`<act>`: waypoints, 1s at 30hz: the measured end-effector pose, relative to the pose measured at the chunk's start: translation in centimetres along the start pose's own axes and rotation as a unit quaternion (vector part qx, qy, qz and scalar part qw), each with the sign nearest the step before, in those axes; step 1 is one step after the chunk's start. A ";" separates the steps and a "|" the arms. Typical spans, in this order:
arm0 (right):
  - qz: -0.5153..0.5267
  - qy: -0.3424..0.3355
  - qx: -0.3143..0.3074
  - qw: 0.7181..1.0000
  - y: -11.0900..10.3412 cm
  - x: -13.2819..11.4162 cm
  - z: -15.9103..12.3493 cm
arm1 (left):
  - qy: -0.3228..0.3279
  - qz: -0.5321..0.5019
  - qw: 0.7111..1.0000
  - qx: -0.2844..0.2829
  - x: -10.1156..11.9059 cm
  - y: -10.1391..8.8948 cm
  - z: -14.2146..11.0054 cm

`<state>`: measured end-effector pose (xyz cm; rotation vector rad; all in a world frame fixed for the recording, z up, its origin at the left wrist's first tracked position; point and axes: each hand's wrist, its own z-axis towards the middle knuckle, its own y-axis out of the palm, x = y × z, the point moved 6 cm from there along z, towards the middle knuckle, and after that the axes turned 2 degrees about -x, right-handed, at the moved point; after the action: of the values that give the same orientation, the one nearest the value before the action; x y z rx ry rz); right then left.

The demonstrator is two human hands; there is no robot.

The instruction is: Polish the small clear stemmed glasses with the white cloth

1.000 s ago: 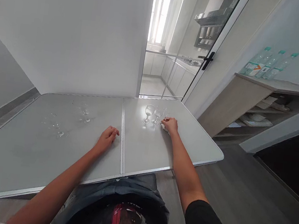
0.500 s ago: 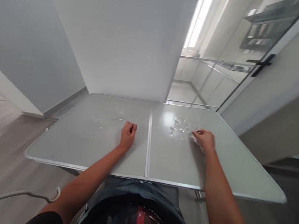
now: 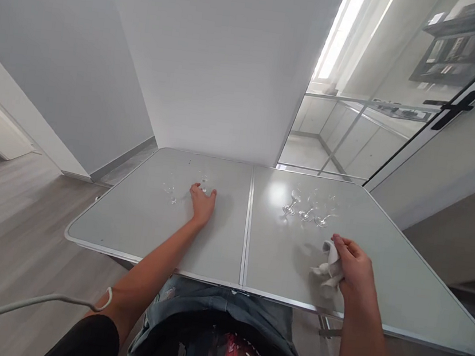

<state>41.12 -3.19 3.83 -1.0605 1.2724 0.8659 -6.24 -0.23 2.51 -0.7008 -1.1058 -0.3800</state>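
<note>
My left hand (image 3: 202, 204) has its thumb and fingers apart, on the near side of a clear stemmed glass (image 3: 204, 179). Whether the fingertips touch the glass cannot be made out. Another clear glass (image 3: 172, 194) stands to the left of this hand. My right hand (image 3: 356, 268) pinches a crumpled white cloth (image 3: 330, 266), which hangs above the table's near right part. Beyond the cloth, three clear stemmed glasses stand in a row: a left one (image 3: 289, 208), a middle one (image 3: 306, 214) and a right one (image 3: 322, 219).
The pale table (image 3: 210, 261) has a metal seam (image 3: 248, 225) down its middle and a metal rim. A white wall (image 3: 214, 83) rises behind it. A glass-paned door with a black handle (image 3: 456, 109) is at the right. A white cable (image 3: 45, 297) crosses the lower left.
My right hand has drawn back from the right-hand glasses toward me with the cloth. My left hand has moved forward to a glass and its fingers have spread. The view has shifted.
</note>
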 end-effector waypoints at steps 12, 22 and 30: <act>0.353 0.229 -0.369 0.829 17.4 -4.3 -6.7 | 0.038 -0.081 0.996 0.029 -0.2 1.3 4.5; 0.364 0.116 -0.345 0.857 24.3 -4.1 -0.5 | -0.009 -0.215 0.932 -0.293 4.7 4.8 -3.5; 0.367 0.110 -0.384 0.840 25.5 -4.0 -1.9 | 0.037 -0.210 0.912 -0.351 4.8 5.2 -5.6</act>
<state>16.03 3.04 4.37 -1.3143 1.5989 2.0118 2.70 0.05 3.72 -1.0628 -1.0391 -1.2056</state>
